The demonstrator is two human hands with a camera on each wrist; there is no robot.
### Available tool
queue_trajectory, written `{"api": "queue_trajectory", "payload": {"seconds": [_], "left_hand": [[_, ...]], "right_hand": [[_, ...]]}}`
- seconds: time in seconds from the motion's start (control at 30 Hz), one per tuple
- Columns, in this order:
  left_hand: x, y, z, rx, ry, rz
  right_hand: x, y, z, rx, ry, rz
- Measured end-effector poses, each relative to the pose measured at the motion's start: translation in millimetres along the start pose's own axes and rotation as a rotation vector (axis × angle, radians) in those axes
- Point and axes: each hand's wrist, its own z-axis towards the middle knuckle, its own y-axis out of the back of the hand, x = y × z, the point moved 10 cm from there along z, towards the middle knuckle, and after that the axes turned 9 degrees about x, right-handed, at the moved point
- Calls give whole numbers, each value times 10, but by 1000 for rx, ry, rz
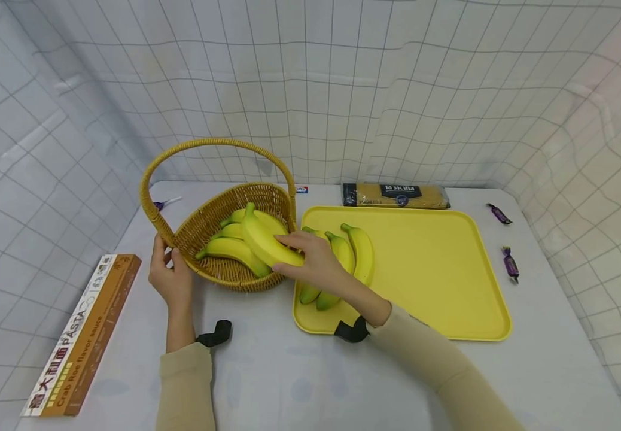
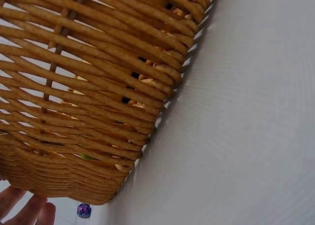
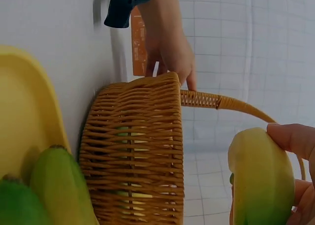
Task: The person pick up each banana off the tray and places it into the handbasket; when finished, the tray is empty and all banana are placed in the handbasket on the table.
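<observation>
The left hand (image 1: 173, 276) grips the wicker basket (image 1: 251, 196) by its rim. Over the basket's right side, the right hand (image 1: 317, 261) grasps a banana (image 1: 265, 240) near its lower end: probably light, firm, smooth, best held mid-body. Rightward, more bananas (image 1: 363, 252) lie on the yellow tray (image 1: 423, 269).

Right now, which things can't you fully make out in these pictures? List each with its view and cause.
Head: the leftmost banana on the yellow tray; the right hand covers its middle.
Head: the small item behind the wicker basket; too small to identify.
Left wrist: most of the left hand; cut off by the lower-left corner.
Right wrist: the bananas inside the basket; the weave mostly screens them.
</observation>
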Motion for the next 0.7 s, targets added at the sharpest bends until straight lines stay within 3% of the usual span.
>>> {"api": "queue_trajectory", "payload": {"seconds": [0.17, 0.37, 0.7], "left_hand": [[7, -1, 2, -1, 1, 2], [8, 7, -1, -3, 6, 10], [-10, 2, -11, -4, 11, 14]], "right_hand": [[65, -234, 315, 70, 3, -13], [50, -493, 589, 118, -37, -105], [3, -861, 774, 198, -80, -243]]}}
